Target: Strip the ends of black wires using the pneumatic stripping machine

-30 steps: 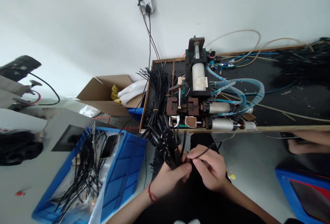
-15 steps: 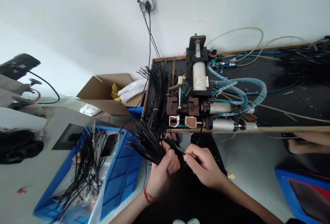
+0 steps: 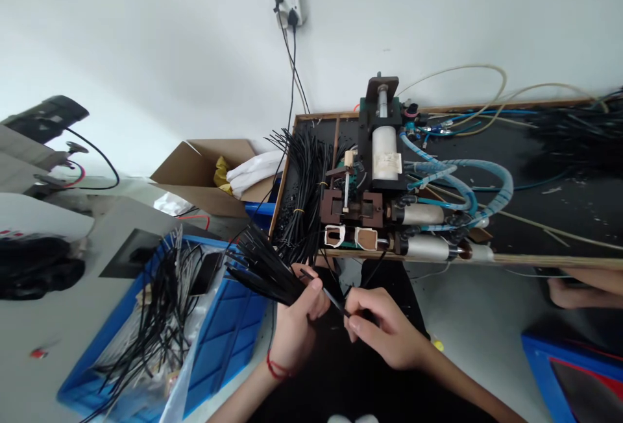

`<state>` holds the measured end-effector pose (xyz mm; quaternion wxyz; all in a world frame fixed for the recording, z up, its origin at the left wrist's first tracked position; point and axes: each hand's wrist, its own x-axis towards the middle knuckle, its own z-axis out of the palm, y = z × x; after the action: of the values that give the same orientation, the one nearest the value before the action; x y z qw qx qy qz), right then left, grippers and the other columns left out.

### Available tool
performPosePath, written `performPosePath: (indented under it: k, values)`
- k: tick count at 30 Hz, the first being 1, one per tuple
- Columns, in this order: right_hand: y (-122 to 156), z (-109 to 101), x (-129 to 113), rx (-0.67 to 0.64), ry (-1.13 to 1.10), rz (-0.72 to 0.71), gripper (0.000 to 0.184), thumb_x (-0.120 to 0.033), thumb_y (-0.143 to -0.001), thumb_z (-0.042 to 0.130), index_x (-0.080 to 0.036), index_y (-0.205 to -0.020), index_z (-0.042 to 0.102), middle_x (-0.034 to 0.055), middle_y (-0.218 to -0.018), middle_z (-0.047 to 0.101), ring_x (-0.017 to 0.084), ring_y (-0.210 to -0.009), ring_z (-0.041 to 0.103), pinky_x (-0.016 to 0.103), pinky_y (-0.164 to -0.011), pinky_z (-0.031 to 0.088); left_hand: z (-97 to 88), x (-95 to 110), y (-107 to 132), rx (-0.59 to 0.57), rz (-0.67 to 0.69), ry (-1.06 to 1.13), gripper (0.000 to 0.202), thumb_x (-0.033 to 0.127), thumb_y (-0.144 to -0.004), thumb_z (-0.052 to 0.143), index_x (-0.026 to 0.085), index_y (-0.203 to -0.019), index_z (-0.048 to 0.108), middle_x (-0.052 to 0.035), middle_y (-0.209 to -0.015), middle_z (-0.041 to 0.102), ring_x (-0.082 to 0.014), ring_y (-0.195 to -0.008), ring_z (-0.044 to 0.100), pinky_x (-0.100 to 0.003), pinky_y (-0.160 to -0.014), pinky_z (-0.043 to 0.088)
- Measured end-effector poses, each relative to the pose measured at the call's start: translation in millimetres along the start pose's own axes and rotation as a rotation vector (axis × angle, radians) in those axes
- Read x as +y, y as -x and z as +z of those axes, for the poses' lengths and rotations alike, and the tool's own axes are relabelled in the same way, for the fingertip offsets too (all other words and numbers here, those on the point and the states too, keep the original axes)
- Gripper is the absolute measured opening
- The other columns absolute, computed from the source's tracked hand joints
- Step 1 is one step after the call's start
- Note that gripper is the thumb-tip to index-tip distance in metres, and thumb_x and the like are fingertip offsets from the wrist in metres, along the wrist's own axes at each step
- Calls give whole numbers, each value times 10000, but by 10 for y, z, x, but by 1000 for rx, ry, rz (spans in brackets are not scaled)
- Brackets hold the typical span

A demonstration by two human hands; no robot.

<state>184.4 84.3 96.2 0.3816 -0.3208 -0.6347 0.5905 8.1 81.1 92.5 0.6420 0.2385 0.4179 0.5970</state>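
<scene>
A thick bundle of black cables [image 3: 265, 274] fans out to the left from my left hand [image 3: 304, 309], whose fingers are wrapped round it. One single black cable [image 3: 332, 298] runs from my left thumb across to my right hand [image 3: 384, 326]. There its end is pinched between my right thumb and fingers. Just beyond my hands, at the bench's front edge, stands a pneumatic machine [image 3: 387, 157] with brown jaw blocks [image 3: 351, 209]. More black cables [image 3: 304, 183], tied with yellow bands, lie on the bench to the left of it.
A blue crate [image 3: 228, 332] with loose cables and a phone [image 3: 207, 274] stands at lower left. Behind it is an open cardboard box [image 3: 189, 170]. Blue air hoses [image 3: 501, 183] curve over the bench at right. Another person's limb [image 3: 579, 290] shows at the right.
My right hand has moved slightly lower, and the single cable now shows stretched between both hands. The whole view has shifted a little. My left hand keeps its hold on the bundle.
</scene>
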Motion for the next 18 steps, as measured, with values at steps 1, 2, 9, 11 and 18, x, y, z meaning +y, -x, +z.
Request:
performPosePath:
  k: [1, 2, 9, 11, 18]
  values:
    - [-4, 4, 13, 2, -53, -3, 259, -273, -995, 582, -197, -748, 595, 5, -642, 658, 132, -584, 551, 262, -601, 391, -9, 4, -6, 3, 12, 3, 237, 306, -909, 829, 219, -957, 614, 127, -525, 331, -62, -458, 232, -220, -486, 246]
    - [-10, 12, 35, 5, -123, 3, 272, -300, -1012, 592, -191, -764, 622, 20, -667, 685, 135, -594, 556, 265, -606, 398, -16, 12, -12, 7, 26, 8, 225, 302, -918, 818, 222, -974, 616, 126, -532, 330, -64, -458, 230, -221, -483, 247]
    - [-144, 164, 300, 133, -886, 120, 257, -410, -996, 738, -187, -894, 661, 20, -725, 713, 108, -526, 520, 249, -553, 374, 22, 270, 19, 29, 92, 103, 95, 258, -982, 714, 232, -1027, 636, 126, -547, 229, -79, -467, 134, -229, -474, 242]
    - [-201, 204, 354, 181, -1036, 176, 235, -383, -963, 784, -194, -904, 657, 9, -734, 703, 103, -529, 521, 242, -565, 393, 35, 364, 51, 37, 98, 124, 74, 235, -985, 699, 233, -1026, 638, 122, -556, 207, -82, -475, 121, -233, -481, 241]
    - [-306, 235, 407, 206, -1188, 270, 243, -362, -911, 846, -195, -916, 670, -10, -731, 686, 93, -551, 533, 225, -604, 437, 8, 404, 152, -21, 91, 115, 55, 183, -997, 644, 231, -1022, 643, 112, -564, 201, -78, -467, 137, -247, -491, 234]
